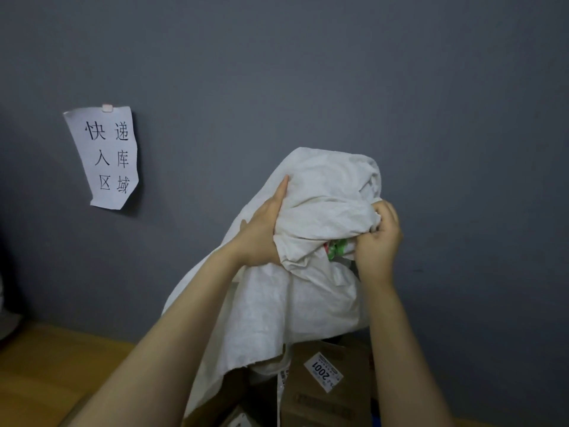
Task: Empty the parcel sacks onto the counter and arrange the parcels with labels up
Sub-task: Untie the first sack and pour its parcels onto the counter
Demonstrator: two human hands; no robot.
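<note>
A white woven parcel sack (326, 192) is held up high in front of the grey wall, its loose cloth hanging down toward the counter. My left hand (261, 232) grips the sack's left side, thumb pointing up along the fabric. On the right, my right hand (378, 238) clutches a bunch of the cloth. A red and green printed patch (337, 248) shows between the folds. Below the sack, a brown cardboard parcel (326, 392) lies on the counter with a white label (323, 371) reading 2001 facing up.
The wooden counter (40, 371) runs along the wall at lower left. A paper sign with printed characters (106, 157) is taped to the wall. More cardboard (240, 420) lies at the bottom edge, partly under the sack.
</note>
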